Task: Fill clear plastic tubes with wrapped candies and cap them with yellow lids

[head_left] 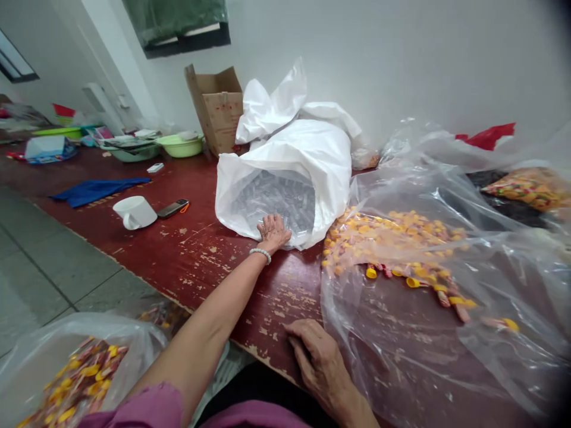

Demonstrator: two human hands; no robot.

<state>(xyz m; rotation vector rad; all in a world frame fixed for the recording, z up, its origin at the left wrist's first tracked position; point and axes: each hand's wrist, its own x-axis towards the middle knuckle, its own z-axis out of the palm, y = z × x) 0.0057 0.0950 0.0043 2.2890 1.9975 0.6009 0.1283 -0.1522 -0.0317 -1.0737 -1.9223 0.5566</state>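
From the head view, 1 white sack [332, 151] lies on its side on the worn red table [200, 255], mouth facing the person, holding many clear tubes [279, 193]. The left hand [273, 230] is at the lower lip of the mouth, palm down, fingers slightly spread over the tubes. The right hand [323, 362] rests at the table edge, fingers together and loosely bent, thumb apart. To its right, clear plastic sheeting [392, 321] covers yellow-capped pieces [401, 226]; I cannot tell whether it is 1 bag. At lower left, 1 clear bag [138, 333] contains similar pieces [84, 380]. Behind stands 1 open carton [223, 119], contents hidden.
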